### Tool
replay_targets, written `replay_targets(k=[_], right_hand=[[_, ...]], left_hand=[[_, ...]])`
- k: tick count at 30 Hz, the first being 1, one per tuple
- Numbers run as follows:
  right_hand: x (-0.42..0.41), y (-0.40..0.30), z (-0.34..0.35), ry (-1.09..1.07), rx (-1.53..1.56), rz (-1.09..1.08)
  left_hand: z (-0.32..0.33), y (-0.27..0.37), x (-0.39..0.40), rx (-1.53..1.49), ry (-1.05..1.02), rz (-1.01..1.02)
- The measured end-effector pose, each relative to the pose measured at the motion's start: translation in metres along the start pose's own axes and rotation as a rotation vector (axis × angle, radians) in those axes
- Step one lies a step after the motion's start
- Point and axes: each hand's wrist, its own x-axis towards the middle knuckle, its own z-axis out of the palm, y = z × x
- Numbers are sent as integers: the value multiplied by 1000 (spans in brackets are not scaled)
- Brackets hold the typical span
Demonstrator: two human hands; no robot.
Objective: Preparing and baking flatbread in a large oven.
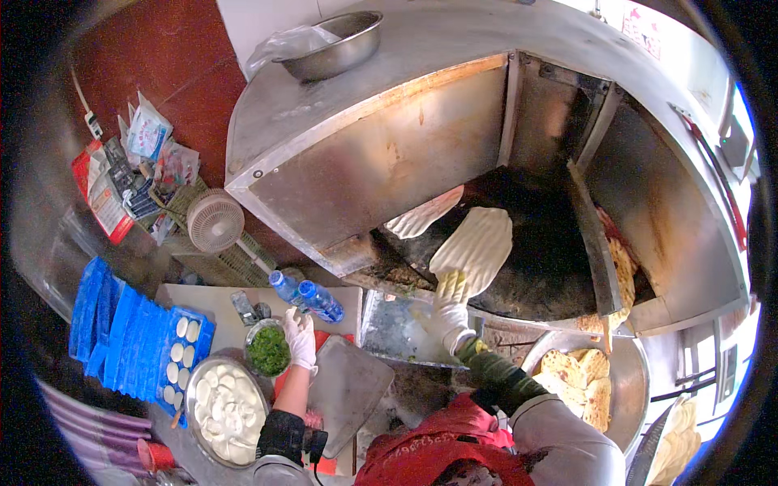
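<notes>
My right hand (453,307), in a white glove with yellowed fingers, touches the near end of a long ridged sheet of raw dough (477,246). That sheet lies over the dark round griddle (541,243); whether my fingers grip it is not clear. A second dough piece (425,214) lies farther back, partly hidden by the metal guard. My left hand (299,340), in a thin clear glove, hovers with fingers apart and nothing visible in them. Beside it are a bowl of chopped greens (267,350) and two blue-labelled plastic bottles (320,302).
Steel guards (389,158) wall the griddle. A steel basin (632,376) of browned flatbreads (577,383) stands at right. At left are a basin of dough pieces (225,413), blue trays (134,340) and a small fan (216,220). A metal tray (401,325) fronts the griddle.
</notes>
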Motion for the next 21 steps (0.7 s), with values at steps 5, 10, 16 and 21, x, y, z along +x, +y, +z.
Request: replay_targets(k=[5, 10, 16, 21], right_hand=[[23, 65, -9, 258, -103, -135], [-13, 63, 45, -7, -281, -178], [-11, 51, -10, 33, -402, -238], [-10, 23, -36, 91, 212, -313]], left_hand=[[35, -6, 34, 179, 55, 16], [16, 8, 49, 447, -29, -142], [41, 7, 50, 368, 32, 20], [37, 51, 23, 254, 23, 562]])
